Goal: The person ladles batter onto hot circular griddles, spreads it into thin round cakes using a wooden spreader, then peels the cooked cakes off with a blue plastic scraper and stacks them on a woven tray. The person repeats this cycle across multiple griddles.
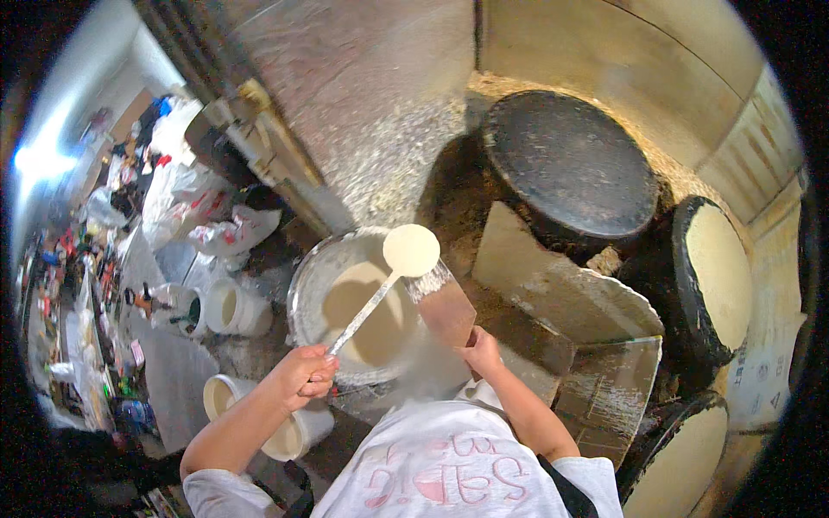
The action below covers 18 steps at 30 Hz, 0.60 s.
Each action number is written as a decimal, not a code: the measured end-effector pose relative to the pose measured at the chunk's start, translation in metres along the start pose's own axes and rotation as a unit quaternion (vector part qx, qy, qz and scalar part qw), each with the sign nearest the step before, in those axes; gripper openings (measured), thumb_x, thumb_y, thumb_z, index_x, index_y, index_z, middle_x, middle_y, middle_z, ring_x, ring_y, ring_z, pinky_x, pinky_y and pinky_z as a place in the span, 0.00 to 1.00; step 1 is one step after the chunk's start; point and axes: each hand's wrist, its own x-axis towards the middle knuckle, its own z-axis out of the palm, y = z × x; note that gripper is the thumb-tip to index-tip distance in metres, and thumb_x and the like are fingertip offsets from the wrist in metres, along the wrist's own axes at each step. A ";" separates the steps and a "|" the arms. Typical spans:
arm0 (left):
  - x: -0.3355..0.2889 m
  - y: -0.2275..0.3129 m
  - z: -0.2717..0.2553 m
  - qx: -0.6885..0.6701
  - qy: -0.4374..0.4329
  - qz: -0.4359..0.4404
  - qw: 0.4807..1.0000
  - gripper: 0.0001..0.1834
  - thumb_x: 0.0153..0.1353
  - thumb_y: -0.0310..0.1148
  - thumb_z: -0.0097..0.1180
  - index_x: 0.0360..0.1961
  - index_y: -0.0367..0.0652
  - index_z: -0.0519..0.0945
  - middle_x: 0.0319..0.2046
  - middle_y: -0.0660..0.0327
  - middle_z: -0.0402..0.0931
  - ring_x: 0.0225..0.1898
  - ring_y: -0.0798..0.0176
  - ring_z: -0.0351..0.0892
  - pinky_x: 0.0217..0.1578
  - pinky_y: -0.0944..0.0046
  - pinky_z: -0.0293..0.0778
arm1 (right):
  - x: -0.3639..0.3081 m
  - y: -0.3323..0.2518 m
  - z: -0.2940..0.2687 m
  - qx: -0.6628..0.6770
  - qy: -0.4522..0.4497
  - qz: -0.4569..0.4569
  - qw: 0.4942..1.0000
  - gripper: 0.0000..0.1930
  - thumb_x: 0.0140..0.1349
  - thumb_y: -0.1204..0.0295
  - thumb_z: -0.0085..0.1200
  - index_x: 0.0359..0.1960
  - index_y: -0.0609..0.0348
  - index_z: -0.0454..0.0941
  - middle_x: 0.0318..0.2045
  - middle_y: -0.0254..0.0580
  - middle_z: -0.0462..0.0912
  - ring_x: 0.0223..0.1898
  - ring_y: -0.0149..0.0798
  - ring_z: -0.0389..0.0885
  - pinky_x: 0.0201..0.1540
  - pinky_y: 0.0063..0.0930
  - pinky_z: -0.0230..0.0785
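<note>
My left hand (304, 377) is closed round the long, batter-streaked handle of a ladle (411, 251). The ladle's round bowl is full of pale cream batter and hangs over the far right rim of a big white bucket (298, 304). More batter (380, 324) lies inside that bucket. In my right hand (480, 354) is a flat brown scraper (446, 312), its far edge coated with batter. This coated edge is close beside or under the ladle's bowl; I cannot tell whether they touch.
A round black griddle (570, 164) stands at the far right. Two more round plates, a nearer one (717, 276) and the nearest (682, 466), carry pale layers. Cardboard (561, 293) stands before them. White buckets (237, 311) and plastic bags (233, 233) are at left.
</note>
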 end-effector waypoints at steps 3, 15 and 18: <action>0.021 0.022 0.062 0.023 -0.036 0.030 0.999 0.07 0.65 0.31 0.43 0.32 0.41 0.69 0.14 0.71 0.57 0.09 0.77 0.53 0.10 0.74 0.47 | 0.001 -0.002 -0.052 0.158 0.016 -0.030 0.987 0.15 0.48 0.78 0.60 0.39 0.65 0.75 0.29 0.37 0.81 0.29 0.30 0.78 0.34 0.24 0.72; 0.321 -0.051 0.273 0.483 0.166 0.376 0.773 0.08 0.61 0.33 0.49 0.32 0.39 0.67 0.18 0.49 0.72 0.19 0.44 0.71 0.24 0.47 0.69 | -0.041 0.037 -0.265 0.389 0.045 0.143 0.909 0.04 0.55 0.73 0.53 0.27 0.59 0.74 0.15 0.29 0.67 0.12 0.25 0.58 0.15 0.23 0.50; 0.353 -0.048 0.280 0.625 0.224 0.368 0.651 0.11 0.61 0.36 0.49 0.37 0.41 0.67 0.20 0.46 0.75 0.25 0.40 0.77 0.27 0.42 0.70 | -0.034 0.039 -0.301 0.418 0.106 0.133 0.892 0.08 0.57 0.69 0.52 0.24 0.59 0.70 0.16 0.30 0.64 0.12 0.24 0.54 0.14 0.22 0.46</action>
